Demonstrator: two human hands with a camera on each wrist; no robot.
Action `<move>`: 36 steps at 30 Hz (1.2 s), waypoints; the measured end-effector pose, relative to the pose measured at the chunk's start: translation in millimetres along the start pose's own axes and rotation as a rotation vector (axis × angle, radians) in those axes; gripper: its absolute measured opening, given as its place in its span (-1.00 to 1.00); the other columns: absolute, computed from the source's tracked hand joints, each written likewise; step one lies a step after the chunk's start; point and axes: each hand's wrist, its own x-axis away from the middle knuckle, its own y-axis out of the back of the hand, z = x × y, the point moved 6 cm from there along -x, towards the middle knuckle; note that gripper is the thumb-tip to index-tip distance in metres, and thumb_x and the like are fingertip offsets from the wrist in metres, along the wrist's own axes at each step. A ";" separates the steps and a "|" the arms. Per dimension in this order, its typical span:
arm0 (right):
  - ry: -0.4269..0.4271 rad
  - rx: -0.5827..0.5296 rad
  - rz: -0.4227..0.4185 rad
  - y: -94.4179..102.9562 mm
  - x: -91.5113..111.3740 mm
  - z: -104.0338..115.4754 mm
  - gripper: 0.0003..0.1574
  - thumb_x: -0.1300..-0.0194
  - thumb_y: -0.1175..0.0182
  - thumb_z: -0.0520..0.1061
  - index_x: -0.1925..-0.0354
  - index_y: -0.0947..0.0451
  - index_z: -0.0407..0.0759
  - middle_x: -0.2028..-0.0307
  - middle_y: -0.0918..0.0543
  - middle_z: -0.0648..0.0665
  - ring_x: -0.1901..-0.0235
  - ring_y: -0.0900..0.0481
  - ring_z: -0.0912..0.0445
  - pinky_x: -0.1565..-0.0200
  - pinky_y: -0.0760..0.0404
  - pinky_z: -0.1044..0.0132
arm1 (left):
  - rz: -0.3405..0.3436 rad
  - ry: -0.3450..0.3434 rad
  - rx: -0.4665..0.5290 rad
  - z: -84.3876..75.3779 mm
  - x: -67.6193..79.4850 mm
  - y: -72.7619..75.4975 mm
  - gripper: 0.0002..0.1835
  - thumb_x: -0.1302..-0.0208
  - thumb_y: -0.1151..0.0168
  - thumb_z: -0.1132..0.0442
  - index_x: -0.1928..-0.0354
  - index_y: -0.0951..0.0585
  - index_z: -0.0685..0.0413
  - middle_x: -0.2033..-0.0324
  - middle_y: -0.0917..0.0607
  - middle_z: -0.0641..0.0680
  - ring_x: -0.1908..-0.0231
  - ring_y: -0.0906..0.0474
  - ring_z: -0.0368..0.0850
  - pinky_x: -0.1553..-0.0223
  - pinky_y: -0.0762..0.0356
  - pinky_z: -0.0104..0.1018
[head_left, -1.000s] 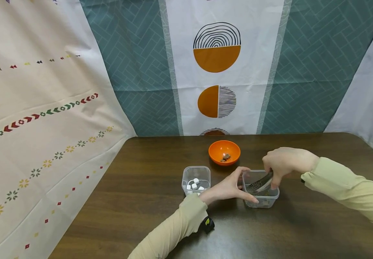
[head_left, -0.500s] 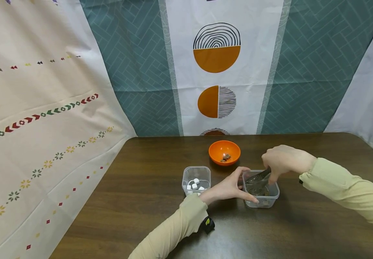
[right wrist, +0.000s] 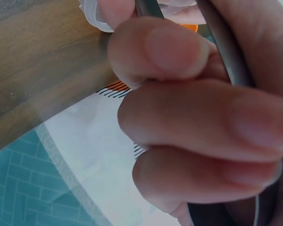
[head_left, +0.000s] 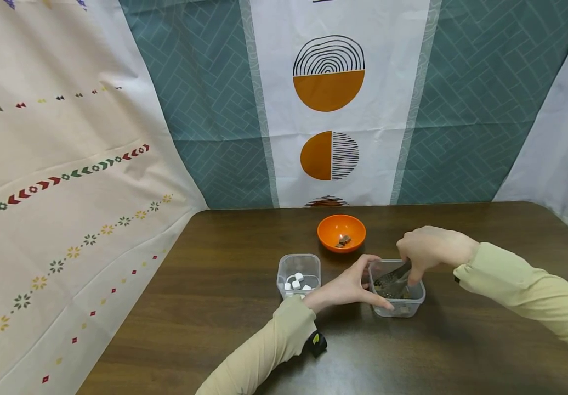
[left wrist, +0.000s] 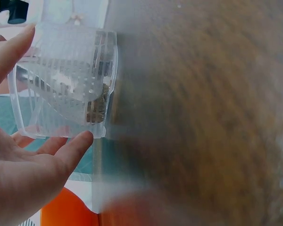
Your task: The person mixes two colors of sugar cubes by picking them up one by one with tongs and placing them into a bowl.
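My right hand [head_left: 434, 247] holds dark tongs [head_left: 393, 281], their perforated ends down inside a clear plastic container [head_left: 402, 311]. Both arms of the tongs [right wrist: 228, 47] run between my curled fingers in the right wrist view. My left hand [head_left: 345, 288] grips the same container across its left side, thumb at the near side and fingers at the far side. Through its wall, the left wrist view shows small brown pieces [left wrist: 97, 106] at the bottom, beside the tongs' end. The tongs and my right hand partly cover the inside in the head view.
Left of my left hand stands a second clear container [head_left: 300, 255] with several white cubes [head_left: 296, 285]. Behind both containers is an orange bowl [head_left: 332, 226] holding a few brown pieces [head_left: 344, 240]. The wooden table [head_left: 215, 329] meets a hanging cloth [head_left: 215, 109] at the back.
The tongs' ends have spread apart and turned inside the container, standing slightly closer together now than half a second ago. My right hand has shifted slightly left; the left hand keeps its place.
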 end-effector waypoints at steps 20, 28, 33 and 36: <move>0.057 -0.024 -0.094 1.5 8.8 -8.6 -0.52 0.21 -0.43 0.10 0.83 -0.32 0.03 0.78 -0.19 0.18 0.75 -0.05 0.28 0.68 -0.03 0.39 | 0.000 -0.011 0.004 0.6 -0.3 -0.5 -0.21 0.02 -0.39 0.27 -0.22 -0.15 -0.07 -0.10 -0.30 -0.09 -0.02 -0.26 -0.27 0.08 -0.35 -0.45; 0.066 -0.018 -0.133 0.8 11.6 -13.1 -0.55 0.24 -0.44 0.06 0.83 -0.34 0.04 0.79 -0.21 0.20 0.76 -0.06 0.28 0.68 -0.04 0.39 | -0.008 -0.014 0.008 1.4 -0.2 0.0 -0.20 0.03 -0.39 0.28 -0.22 -0.15 -0.09 -0.09 -0.30 -0.11 -0.04 -0.26 -0.26 0.06 -0.34 -0.44; 0.044 0.003 -0.107 -1.7 9.6 -10.7 -0.57 0.24 -0.45 0.08 0.78 -0.37 0.03 0.77 -0.26 0.18 0.74 -0.09 0.27 0.67 -0.09 0.38 | -0.005 -0.017 0.008 1.4 -1.1 -0.4 -0.20 0.02 -0.39 0.28 -0.22 -0.15 -0.08 -0.09 -0.28 -0.11 -0.05 -0.24 -0.23 0.06 -0.35 -0.42; 0.031 0.002 -0.103 -0.5 9.6 -10.4 -0.57 0.23 -0.46 0.08 0.77 -0.38 0.02 0.76 -0.27 0.17 0.73 -0.10 0.26 0.67 -0.10 0.37 | 0.000 -0.015 0.010 1.4 -1.3 -0.8 -0.21 0.02 -0.39 0.28 -0.22 -0.15 -0.08 -0.09 -0.28 -0.11 -0.05 -0.24 -0.23 0.06 -0.35 -0.42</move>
